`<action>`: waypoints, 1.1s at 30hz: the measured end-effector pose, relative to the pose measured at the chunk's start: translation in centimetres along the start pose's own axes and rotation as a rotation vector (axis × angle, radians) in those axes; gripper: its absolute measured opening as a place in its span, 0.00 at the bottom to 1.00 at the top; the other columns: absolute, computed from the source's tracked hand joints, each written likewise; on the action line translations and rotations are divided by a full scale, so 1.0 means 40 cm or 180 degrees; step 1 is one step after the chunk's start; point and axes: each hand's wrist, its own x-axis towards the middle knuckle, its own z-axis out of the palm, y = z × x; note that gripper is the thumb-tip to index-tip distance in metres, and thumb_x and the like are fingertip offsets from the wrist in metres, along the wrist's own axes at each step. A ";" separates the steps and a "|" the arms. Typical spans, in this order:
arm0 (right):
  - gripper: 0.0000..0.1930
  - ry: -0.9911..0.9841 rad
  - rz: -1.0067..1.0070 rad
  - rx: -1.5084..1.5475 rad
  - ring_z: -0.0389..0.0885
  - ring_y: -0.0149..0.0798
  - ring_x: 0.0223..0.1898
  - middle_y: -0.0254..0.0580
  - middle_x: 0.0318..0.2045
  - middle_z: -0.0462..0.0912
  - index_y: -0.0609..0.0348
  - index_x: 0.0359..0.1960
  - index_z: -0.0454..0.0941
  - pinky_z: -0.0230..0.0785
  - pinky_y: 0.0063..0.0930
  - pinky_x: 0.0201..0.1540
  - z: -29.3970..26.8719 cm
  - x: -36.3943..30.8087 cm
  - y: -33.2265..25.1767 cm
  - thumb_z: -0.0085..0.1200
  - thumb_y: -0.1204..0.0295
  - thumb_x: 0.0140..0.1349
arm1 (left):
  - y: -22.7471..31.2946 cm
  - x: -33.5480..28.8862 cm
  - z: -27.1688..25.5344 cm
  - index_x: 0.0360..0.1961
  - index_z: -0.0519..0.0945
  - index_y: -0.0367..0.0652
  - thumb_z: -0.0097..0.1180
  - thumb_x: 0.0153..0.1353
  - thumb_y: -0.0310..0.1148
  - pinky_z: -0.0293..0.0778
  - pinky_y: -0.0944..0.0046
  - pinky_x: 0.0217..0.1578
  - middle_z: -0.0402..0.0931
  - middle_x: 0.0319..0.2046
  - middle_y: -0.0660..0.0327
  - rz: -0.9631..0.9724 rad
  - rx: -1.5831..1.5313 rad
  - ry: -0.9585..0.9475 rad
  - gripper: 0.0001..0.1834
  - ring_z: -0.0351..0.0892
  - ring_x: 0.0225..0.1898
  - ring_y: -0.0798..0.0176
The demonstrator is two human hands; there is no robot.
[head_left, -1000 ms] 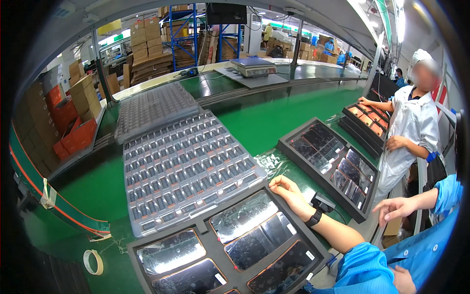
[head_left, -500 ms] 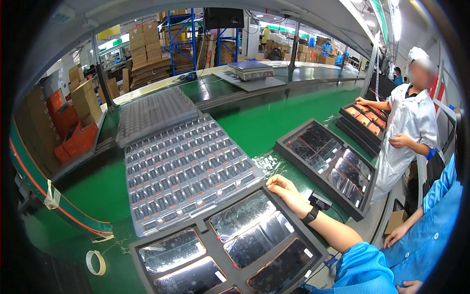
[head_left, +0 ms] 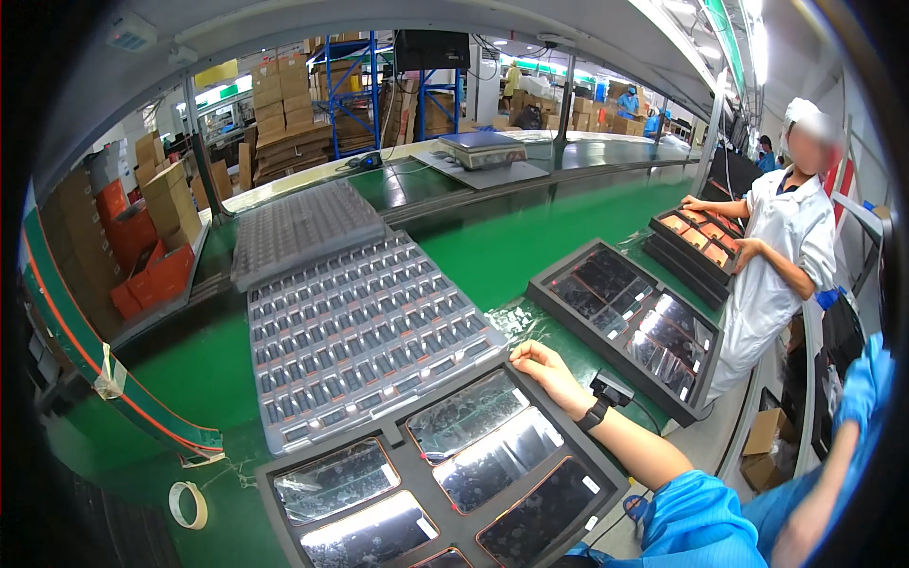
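My right hand (head_left: 551, 377), with a dark band on the wrist, is closed at the far right corner of a black foam tray (head_left: 402, 464). The thumb and fingers pinch the tray's rim. Several phones (head_left: 492, 459) lie in the tray's cutouts, glossy, orange-edged and apparently film-covered, with small white labels. The tray's near edge runs out of the picture. My left hand is out of view. Just beyond the tray lies a clear plastic tray (head_left: 365, 331) with rows of small dark parts in its pockets.
A second foam tray of phones (head_left: 620, 327) lies to the right. A person in white (head_left: 791, 246) holds stacked trays (head_left: 696, 241) of orange items. At lower right is another person's blurred hand (head_left: 805, 530). A tape roll (head_left: 187, 505) sits left; a scale (head_left: 481, 150) stands far back.
The person in white has brought a second hand onto the stacked trays. The co-worker in blue has moved, arm now blurred. My right hand stays at the tray corner.
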 end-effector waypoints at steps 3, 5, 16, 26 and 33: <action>0.05 0.0004 -0.0036 -0.0031 0.73 0.21 0.43 0.28 0.39 0.78 0.58 0.43 0.77 0.65 0.17 0.50 -0.002 0.002 0.003 0.52 0.72 0.69 | 0.000 0.001 0.004 0.38 0.72 0.35 0.47 0.75 0.45 0.67 0.53 0.50 0.69 0.44 0.49 -0.0003 -0.0038 -0.0060 0.20 0.69 0.44 0.50; 0.06 -0.0012 -0.0059 -0.0059 0.73 0.22 0.43 0.28 0.40 0.78 0.58 0.43 0.77 0.65 0.18 0.51 -0.009 0.004 0.014 0.53 0.72 0.69 | -0.003 0.002 0.007 0.38 0.72 0.35 0.47 0.75 0.45 0.67 0.53 0.50 0.69 0.44 0.50 0.0013 -0.0060 -0.0089 0.20 0.69 0.44 0.50; 0.06 -0.0059 -0.0325 -0.0150 0.75 0.24 0.46 0.31 0.41 0.79 0.60 0.43 0.77 0.67 0.21 0.54 0.004 0.024 0.043 0.55 0.72 0.68 | 0.002 -0.018 0.014 0.40 0.76 0.37 0.60 0.68 0.41 0.72 0.54 0.44 0.74 0.43 0.50 0.0252 0.0382 0.0244 0.16 0.74 0.41 0.50; 0.05 0.0039 -0.0494 -0.0341 0.71 0.25 0.39 0.28 0.35 0.74 0.55 0.37 0.75 0.63 0.20 0.46 -0.126 0.074 0.133 0.58 0.72 0.67 | 0.125 -0.007 0.128 0.39 0.77 0.32 0.60 0.64 0.54 0.71 0.44 0.42 0.77 0.37 0.46 0.0696 0.1777 0.0088 0.29 0.75 0.39 0.39; 0.12 -0.0145 -0.0499 -0.0716 0.78 0.40 0.45 0.45 0.44 0.83 0.68 0.48 0.80 0.69 0.33 0.55 -0.075 0.093 0.095 0.52 0.72 0.68 | 0.127 0.020 0.244 0.37 0.78 0.29 0.56 0.69 0.47 0.71 0.44 0.38 0.76 0.35 0.42 0.0915 0.2641 0.0526 0.24 0.74 0.36 0.37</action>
